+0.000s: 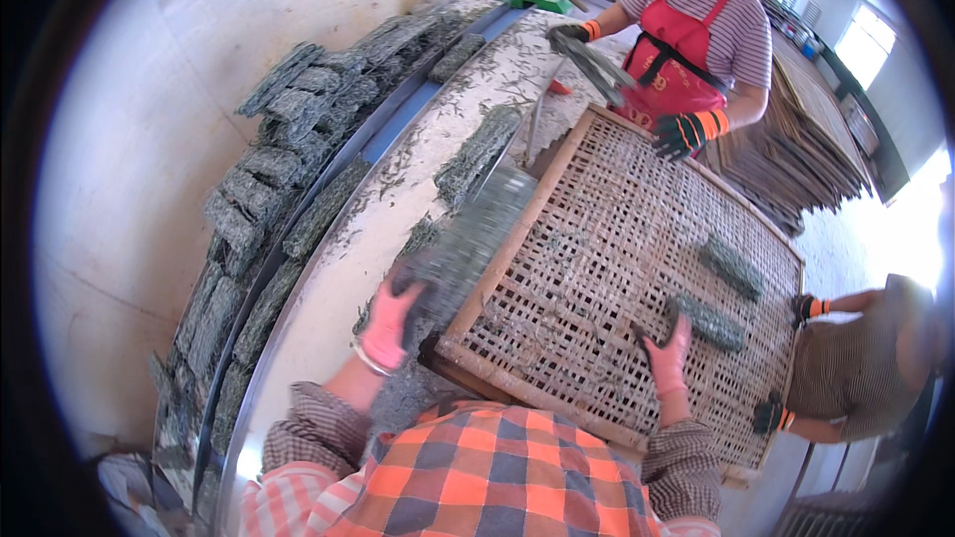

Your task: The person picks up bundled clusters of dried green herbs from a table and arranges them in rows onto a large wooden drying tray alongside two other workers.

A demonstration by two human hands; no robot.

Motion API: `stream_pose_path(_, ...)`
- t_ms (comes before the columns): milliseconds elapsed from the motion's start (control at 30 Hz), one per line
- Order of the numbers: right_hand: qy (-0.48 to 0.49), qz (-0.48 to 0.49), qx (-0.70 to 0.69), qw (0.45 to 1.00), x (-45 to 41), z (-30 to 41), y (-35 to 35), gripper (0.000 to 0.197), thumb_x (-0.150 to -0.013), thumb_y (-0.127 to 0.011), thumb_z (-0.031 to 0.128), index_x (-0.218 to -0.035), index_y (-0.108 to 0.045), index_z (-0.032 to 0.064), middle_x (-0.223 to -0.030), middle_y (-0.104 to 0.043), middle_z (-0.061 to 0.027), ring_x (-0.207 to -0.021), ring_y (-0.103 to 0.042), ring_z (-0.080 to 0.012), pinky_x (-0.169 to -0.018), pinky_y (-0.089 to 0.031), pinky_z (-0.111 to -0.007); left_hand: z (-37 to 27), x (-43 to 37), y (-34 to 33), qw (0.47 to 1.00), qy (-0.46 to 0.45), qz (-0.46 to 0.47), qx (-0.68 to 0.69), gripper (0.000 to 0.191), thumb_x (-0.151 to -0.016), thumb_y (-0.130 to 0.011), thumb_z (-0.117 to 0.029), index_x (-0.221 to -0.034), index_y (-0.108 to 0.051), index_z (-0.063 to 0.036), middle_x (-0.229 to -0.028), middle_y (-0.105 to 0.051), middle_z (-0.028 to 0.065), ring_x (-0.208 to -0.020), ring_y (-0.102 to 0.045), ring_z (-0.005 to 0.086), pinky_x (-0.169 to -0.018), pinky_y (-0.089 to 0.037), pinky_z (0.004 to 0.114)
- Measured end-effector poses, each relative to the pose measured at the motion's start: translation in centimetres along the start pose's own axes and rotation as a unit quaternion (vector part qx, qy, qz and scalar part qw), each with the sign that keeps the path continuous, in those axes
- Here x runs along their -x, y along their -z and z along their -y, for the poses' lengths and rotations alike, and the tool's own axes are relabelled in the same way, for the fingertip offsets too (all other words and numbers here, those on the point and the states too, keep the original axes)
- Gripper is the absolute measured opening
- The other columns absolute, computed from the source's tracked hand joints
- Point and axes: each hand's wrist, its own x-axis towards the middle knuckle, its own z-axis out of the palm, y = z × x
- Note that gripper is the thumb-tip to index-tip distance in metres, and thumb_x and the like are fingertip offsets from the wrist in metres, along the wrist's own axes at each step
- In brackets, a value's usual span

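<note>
My left hand (389, 319), in a pink glove with a dark palm, is over the inner edge of the pale worktable (328, 291). Its dark fingers are blurred beside a smeared green block (477, 239), and whether they grip it is unclear. My right hand (668, 358), gloved alike, is above the woven slatted tray (582, 291) with thumb and fingers apart. Its fingertips meet the near end of a block of dried green strands (709, 324). A second block (733, 267) lies just beyond on the tray.
Stacked dried blocks (291, 134) line the wall, beside a blue-bedded channel (395, 119) holding more. Across the tray, a person in a red apron (671, 52) holds green strips (597, 67). Another person's gloved hands (772, 414) are at the tray's right edge. Behind stand stacked trays (791, 142).
</note>
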Motion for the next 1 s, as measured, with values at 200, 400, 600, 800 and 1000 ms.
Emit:
stream_pose_path(200,-0.044,0.137,0.298,0.944,-4.8,-10.6,4.5,0.101,-0.055,-0.079,0.036,-0.135,-0.025,0.0069,-0.140,-0.023,-0.0142,-0.130,-0.019,-0.0332,-0.106,-0.015,-0.049,-7.1,-5.0,11.0,0.982,-0.099,-0.159,-0.030,0.036,-0.079,-0.058,-0.006,-0.114,-0.053,-0.0049,-0.093,-0.060,0.0031,-0.083,-0.057,0.0126,-0.073,-0.048,0.025)
stream_pose_path(400,-0.011,0.110,0.309,0.944,-12.6,-11.0,5.1,0.087,-0.055,-0.080,0.027,-0.128,-0.036,0.0066,-0.121,-0.046,-0.0120,-0.114,-0.042,-0.0280,-0.099,-0.032,-0.037,-10.9,-9.3,15.0,0.973,-0.070,-0.188,-0.117,0.034,-0.079,-0.059,-0.008,-0.113,-0.054,-0.0026,-0.104,-0.059,0.0033,-0.095,-0.055,0.0128,-0.083,-0.043,0.024)
stream_pose_path(600,0.075,0.221,0.160,0.959,-5.1,1.4,3.0,0.070,-0.057,-0.078,0.023,-0.116,-0.046,0.0034,-0.101,-0.056,-0.0142,-0.096,-0.053,-0.0317,-0.088,-0.041,-0.037,-9.0,-12.8,22.4,0.945,-0.111,-0.193,-0.238,0.031,-0.081,-0.059,-0.024,-0.107,-0.061,-0.0081,-0.096,-0.061,0.0006,-0.088,-0.055,0.0130,-0.078,-0.042,0.025)
stream_pose_path(800,0.114,0.126,0.225,0.960,0.6,2.3,0.1,0.074,-0.058,-0.076,0.028,-0.119,-0.043,0.0025,-0.109,-0.050,-0.0157,-0.102,-0.048,-0.0317,-0.087,-0.039,-0.040,-6.0,-15.3,25.0,0.952,0.028,-0.208,-0.223,0.028,-0.081,-0.057,-0.023,-0.103,-0.063,-0.0072,-0.096,-0.064,0.0053,-0.086,-0.060,0.0184,-0.076,-0.046,0.029)
stream_pose_path(1000,0.126,0.173,0.103,0.972,1.3,9.9,3.8,0.073,-0.060,-0.075,0.026,-0.122,-0.043,0.0043,-0.110,-0.054,-0.0155,-0.098,-0.052,-0.0320,-0.088,-0.041,-0.038,-11.5,-14.6,18.1,0.502,0.120,-0.062,-0.854,0.028,-0.075,-0.054,-0.018,-0.097,-0.063,-0.0037,-0.103,-0.060,0.0176,-0.099,-0.058,0.0294,-0.086,-0.046,0.035)
